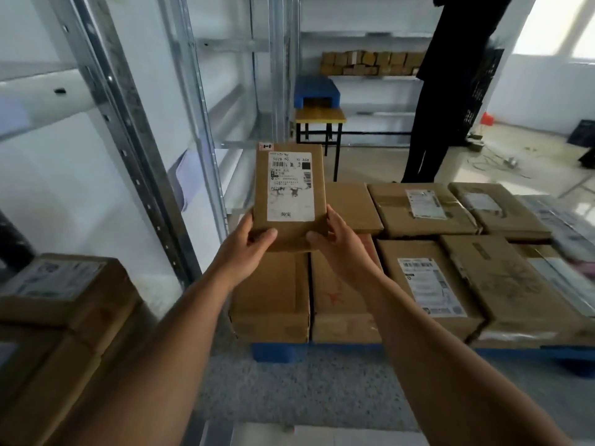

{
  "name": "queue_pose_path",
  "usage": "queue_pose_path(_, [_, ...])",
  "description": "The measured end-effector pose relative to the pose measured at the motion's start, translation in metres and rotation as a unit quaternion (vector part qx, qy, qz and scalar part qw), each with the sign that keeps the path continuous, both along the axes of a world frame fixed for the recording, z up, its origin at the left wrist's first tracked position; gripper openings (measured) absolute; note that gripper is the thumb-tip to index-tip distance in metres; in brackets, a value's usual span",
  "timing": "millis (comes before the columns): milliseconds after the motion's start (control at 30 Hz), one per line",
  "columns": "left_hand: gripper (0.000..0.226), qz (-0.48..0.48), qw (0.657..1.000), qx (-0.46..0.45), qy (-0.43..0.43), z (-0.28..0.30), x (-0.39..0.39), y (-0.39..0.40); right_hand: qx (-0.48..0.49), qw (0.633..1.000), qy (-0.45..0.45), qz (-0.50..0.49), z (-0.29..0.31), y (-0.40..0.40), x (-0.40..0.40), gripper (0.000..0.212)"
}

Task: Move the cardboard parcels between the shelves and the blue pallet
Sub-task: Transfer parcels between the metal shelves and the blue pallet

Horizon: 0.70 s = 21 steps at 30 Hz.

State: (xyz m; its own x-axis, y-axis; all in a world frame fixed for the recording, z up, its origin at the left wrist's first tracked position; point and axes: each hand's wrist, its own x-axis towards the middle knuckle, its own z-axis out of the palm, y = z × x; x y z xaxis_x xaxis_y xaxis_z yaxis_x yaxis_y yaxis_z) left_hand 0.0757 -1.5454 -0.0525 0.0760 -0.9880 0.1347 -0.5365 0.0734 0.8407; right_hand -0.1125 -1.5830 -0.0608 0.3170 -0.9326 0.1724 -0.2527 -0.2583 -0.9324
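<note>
Holding a small flat parcel mid-frame, left hand and right hand both pinching its bottom corners; looks light, stiff, easy to grip by the edges.

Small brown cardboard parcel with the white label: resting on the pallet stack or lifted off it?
Lifted: small brown cardboard parcel is gripped at its lower corners by left hand and right hand.

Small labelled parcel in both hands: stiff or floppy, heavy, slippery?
The small parcel probably stays stiff: its edges look straight though held only at the near end. Likely light, since the left hand and right hand pinch it with fingers alone. Plain cardboard probably grips well; the glossy label may be slicker.
</note>
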Motion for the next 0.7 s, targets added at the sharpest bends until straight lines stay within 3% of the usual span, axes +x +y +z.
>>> queue_pose_path(333, [0.060, -0.015, 0.999, 0.047, -0.022, -0.006, 0.028, -0.108, -0.003, 0.995, 0.080, -0.065, -0.011, -0.101, 0.029, 0.056])
queue_pose_path(633, [0.058, -0.020, 0.997, 0.071, -0.033, -0.023, 0.043, -0.144, 0.034, 0.982, 0.151, -0.110, -0.025, -0.131, 0.036, 0.072])
queue_pose_path(700, [0.057, -0.018, 0.996, 0.086, -0.034, -0.029, 0.045, -0.146, 0.035, 0.971, 0.202, -0.119, -0.028, -0.133, 0.035, 0.065])
